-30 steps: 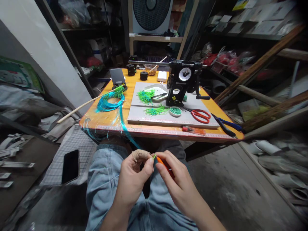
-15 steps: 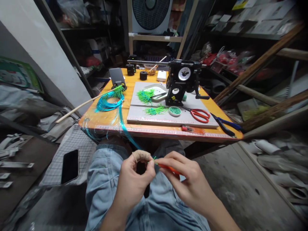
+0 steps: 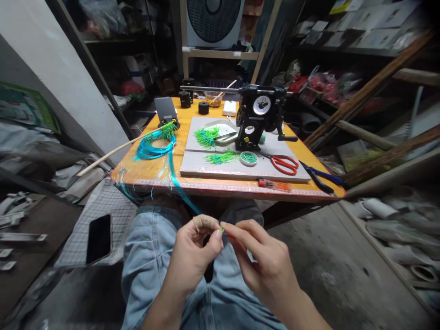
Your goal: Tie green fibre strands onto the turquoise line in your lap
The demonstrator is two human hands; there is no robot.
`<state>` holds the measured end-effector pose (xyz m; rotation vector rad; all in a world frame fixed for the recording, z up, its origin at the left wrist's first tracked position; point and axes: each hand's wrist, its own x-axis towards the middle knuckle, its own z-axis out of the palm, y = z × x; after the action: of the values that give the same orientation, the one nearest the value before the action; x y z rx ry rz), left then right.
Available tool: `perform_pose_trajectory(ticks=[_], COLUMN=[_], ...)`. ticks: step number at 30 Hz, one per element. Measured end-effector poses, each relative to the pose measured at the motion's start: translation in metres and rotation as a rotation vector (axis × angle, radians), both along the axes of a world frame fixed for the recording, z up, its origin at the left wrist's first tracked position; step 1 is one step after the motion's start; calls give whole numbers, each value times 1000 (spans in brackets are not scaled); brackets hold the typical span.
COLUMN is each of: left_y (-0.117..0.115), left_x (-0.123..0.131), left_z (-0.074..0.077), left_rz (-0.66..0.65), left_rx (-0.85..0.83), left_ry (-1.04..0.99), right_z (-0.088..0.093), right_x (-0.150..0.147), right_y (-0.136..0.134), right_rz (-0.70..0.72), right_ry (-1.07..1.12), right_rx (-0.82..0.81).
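My left hand is closed above my lap, thumb and index finger pinching a small green strand. Beige tape wraps that index finger. My right hand is closed too, its thumb and index fingertips pressed together right at the green strand. What lies inside the right fingers is mostly hidden; only a speck of orange-red shows below them. A bundle of blue line runs from a coil on the table over its front edge toward my hands.
On the orange table, a grey board holds green-and-blue tufts, a dish of green beads, red-handled scissors and a black cranked device. Pliers lie right, a wooden stick left. A phone rests beside my leg.
My right fingertips have closed in on the left ones at the green strand. The orange object seen between the right fingers is now almost wholly hidden. The view has shifted slightly.
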<state>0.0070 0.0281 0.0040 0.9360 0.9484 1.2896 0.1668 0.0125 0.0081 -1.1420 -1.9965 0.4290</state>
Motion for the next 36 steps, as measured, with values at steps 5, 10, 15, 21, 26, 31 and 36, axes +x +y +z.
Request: perform_pose_trajectory(ticks=[5,10,15,21,26,31,36], left_y=[0,-2,-4,-4,-3,3,4], left_x=[-2,-5,-1,-1,-8,-7,1], left_z=[0,2,3,3,3,3,-3], left_rz=[-35,24,161,50,-64,-26,267], left_rx=[-3,45,174,103,37,47,235], left_ry=[19,174,432,200,144,206,441], right_z=[6,17,11,13,30,38,24], right_x=[1,9,9,6,24,24,1], right_y=[2,8,7,6,18,19,10], right_rz=[41,199,95,154,318,161,11], right_ry=[187,324,-21,265,-9,-472,-452], right_rx=[-131,-346,-77,-236,-128,237,234])
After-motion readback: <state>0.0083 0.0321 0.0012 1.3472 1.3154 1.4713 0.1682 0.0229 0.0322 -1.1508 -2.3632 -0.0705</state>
